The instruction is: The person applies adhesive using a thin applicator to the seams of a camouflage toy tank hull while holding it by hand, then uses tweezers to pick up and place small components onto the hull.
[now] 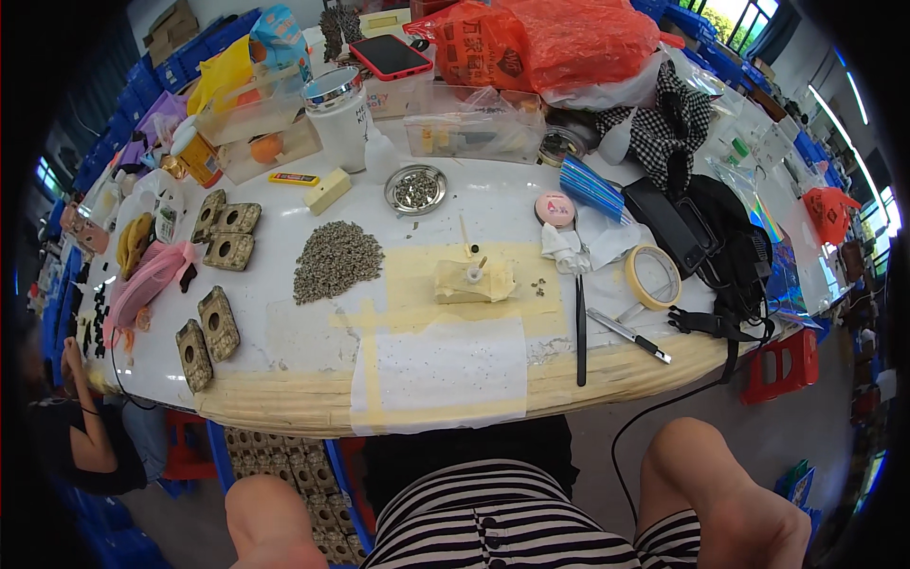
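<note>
Both my arms are bent at the lower edge, the left arm and the right arm; neither hand shows. Ahead of them, a white sheet hangs slightly over the table's near edge. Beyond it sits a beige block with a small upright peg. A heap of small metal pieces lies to its left, below a round metal dish with more pieces. Several camouflage-patterned cases with round holes rest farther left. On the right are black tweezers, a utility knife and a tape roll.
Clear plastic boxes, a white lidded jar, a phone and red plastic bags line the back. A black bag lies right. Below, a blue crate holds several cases. Another person sits left.
</note>
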`<state>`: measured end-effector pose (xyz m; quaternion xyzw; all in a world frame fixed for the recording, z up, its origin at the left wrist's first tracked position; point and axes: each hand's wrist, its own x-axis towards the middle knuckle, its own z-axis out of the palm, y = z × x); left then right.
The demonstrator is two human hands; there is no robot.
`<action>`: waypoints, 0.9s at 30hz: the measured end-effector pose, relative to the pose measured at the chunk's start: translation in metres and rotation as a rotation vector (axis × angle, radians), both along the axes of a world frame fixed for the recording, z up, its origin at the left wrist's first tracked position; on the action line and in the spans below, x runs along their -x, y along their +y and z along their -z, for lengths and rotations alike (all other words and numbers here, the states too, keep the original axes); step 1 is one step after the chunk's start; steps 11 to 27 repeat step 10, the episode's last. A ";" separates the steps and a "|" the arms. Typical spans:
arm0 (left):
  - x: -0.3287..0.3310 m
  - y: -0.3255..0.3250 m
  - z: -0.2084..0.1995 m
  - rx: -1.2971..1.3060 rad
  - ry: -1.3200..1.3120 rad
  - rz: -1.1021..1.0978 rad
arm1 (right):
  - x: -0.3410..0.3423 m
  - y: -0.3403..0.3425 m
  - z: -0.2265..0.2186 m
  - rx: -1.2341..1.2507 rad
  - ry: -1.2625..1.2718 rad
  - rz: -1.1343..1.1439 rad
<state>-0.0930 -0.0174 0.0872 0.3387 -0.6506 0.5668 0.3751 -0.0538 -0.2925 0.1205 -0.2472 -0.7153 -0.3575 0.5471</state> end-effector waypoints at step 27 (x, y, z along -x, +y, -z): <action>-0.027 0.111 0.047 -0.023 1.206 -1.485 | -0.007 -0.071 0.074 0.251 0.505 0.431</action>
